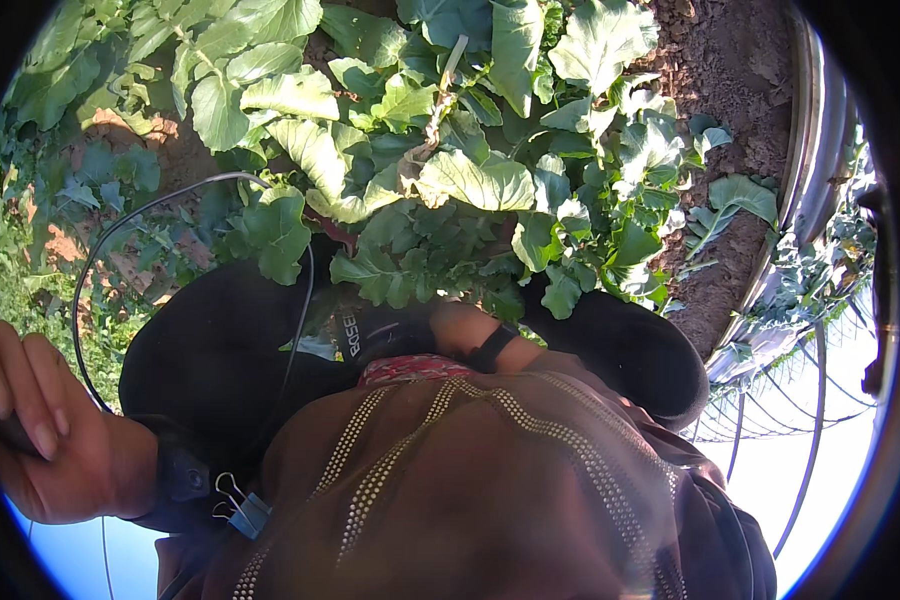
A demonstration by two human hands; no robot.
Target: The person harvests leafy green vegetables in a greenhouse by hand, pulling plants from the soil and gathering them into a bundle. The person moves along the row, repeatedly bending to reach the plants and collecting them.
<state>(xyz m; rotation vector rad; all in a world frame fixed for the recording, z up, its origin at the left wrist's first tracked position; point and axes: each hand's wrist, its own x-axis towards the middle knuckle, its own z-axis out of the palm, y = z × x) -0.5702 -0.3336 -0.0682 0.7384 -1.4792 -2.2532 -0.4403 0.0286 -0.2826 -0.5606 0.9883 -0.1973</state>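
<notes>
My left hand (67, 442) is raised at the left edge of the view, with its fingers curled. Something dark shows between the fingers and palm, too cut off to name or to tell whether it is held. My right hand (454, 328) is in front of my waist, below the leaves, with a black band (493, 347) around the wrist. Its fingers are hidden beside a black item with white lettering (375, 334). Broad-leaved vegetable plants (472, 180) stand close before my knees, some leaves overhanging my lap. A dry, yellowed stalk (436, 112) rises among them.
A thin black cable (82, 300) loops past my left knee (210, 330). A blue binder clip (249, 516) grips cloth near my left sleeve. At right, bare soil (727, 97) meets a curved plastic sheet edge (806, 142), with thin hoops (820, 405) and netting beyond.
</notes>
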